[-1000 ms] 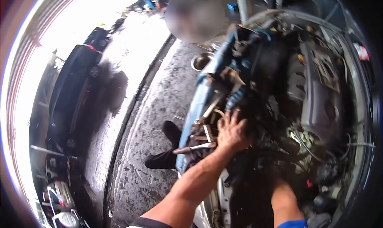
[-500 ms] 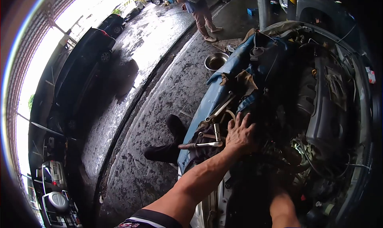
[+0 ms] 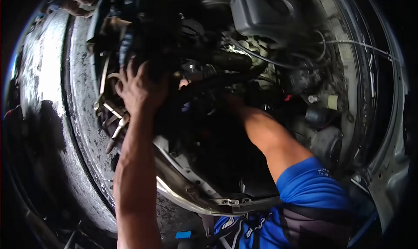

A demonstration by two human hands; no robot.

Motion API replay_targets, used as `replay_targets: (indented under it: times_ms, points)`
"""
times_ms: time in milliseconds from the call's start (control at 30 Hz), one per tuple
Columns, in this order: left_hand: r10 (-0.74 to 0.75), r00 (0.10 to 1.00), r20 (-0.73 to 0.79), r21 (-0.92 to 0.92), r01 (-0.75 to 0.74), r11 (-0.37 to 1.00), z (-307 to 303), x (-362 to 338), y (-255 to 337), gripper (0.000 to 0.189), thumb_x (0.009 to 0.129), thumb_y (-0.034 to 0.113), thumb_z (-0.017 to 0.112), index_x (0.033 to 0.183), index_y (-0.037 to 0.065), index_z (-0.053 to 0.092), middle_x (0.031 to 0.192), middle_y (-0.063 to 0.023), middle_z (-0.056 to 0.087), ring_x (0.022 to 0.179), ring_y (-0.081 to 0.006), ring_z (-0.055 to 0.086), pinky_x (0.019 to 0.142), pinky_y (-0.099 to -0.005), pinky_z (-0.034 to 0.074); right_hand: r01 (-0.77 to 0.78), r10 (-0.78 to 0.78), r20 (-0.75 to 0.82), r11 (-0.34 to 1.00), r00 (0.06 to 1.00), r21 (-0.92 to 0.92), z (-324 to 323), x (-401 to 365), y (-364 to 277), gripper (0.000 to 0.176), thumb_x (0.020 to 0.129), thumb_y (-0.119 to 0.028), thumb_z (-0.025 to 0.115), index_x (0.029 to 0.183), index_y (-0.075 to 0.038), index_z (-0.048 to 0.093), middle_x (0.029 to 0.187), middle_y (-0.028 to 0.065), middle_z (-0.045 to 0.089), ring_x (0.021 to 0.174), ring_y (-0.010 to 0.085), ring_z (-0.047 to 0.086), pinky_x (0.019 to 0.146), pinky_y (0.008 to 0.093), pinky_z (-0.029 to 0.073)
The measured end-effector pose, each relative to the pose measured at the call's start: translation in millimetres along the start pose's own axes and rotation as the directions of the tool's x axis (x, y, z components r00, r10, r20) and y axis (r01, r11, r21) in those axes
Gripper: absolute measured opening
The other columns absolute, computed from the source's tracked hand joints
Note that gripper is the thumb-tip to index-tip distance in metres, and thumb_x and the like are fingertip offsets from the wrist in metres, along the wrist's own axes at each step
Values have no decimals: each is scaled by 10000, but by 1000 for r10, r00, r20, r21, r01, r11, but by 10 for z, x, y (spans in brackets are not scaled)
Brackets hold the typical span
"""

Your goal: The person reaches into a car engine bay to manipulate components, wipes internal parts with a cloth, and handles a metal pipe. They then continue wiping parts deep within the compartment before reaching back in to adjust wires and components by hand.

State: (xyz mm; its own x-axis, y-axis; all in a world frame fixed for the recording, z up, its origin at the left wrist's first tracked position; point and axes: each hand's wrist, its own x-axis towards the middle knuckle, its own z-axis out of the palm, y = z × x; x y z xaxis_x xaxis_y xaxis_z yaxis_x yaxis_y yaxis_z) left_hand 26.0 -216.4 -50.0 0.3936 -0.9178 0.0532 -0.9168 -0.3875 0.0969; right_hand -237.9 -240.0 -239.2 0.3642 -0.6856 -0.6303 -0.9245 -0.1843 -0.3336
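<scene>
My left hand [image 3: 141, 87] rests with spread fingers on a dark part at the left side of the open engine bay, holding nothing visible. Beside it lie a long wrench [image 3: 103, 78] and a ratchet with a socket piece [image 3: 118, 126]. My right forearm [image 3: 265, 129] reaches down into the dark middle of the bay. The right hand is lost in shadow among hoses, so its fingers and anything in them are hidden. A small patch of skin [image 3: 183, 83] shows between dark parts.
A grey engine cover [image 3: 270, 11] is at the top. The car's front edge [image 3: 191, 203] curves across below, near my blue shirt [image 3: 309, 183]. A cable [image 3: 361, 44] crosses the right side. Part of another person [image 3: 77, 3] shows at the upper left.
The view has swung down and right, so the engine bay and tools appear farther left. More of my right arm and its blue sleeve now show. My left hand stays spread in about the same place.
</scene>
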Motion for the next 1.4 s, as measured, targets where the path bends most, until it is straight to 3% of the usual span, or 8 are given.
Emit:
replay_targets:
  times_ms: [233,900,1100,1200,1400]
  points:
    - [-6,1000,15,-5,6,1000,-1,-8,1,598,804,508,704,1318,209,633,1551,-97,408,1479,-302,270,1158,-574,236,-8,8,32,1000,999,16,-52,-53,-77,387,988,-334,435,1155,-82,676,1127,188,708,1066,367,678,903,493,526]
    - [29,999,-22,-53,-30,998,51,-20,-42,563,787,504,735,1279,242,652,1494,-90,477,1440,-295,346,1140,-562,263,-71,69,32,995,997,65,-29,-109,-78,368,981,-327,446,1160,-104,676,1131,184,706,1062,370,678,905,490,528]
    - [18,999,-39,-5,-19,1000,24,-19,-3,566,782,505,741,1272,234,656,1494,-66,481,1437,-289,352,1132,-566,266,-72,68,41,994,997,83,-47,-144,-97,361,978,-325,450,1162,-112,677,1131,183,705,1062,372,677,906,489,528]
    - [41,997,-61,10,-41,999,96,-18,-54,558,791,500,748,1276,239,657,1486,-44,491,1402,-264,420,1146,-519,284,-66,63,33,993,997,100,-82,-100,-89,358,977,-325,453,1163,-116,677,1132,182,705,1061,373,677,907,489,528]
    - [33,999,-35,-4,-34,999,107,13,-68,579,788,532,733,1292,262,640,1489,-24,487,1424,-266,377,1145,-561,257,-121,114,53,980,992,159,-329,-304,-256,348,970,-320,461,1165,-132,679,1127,178,705,1059,371,677,908,487,529]
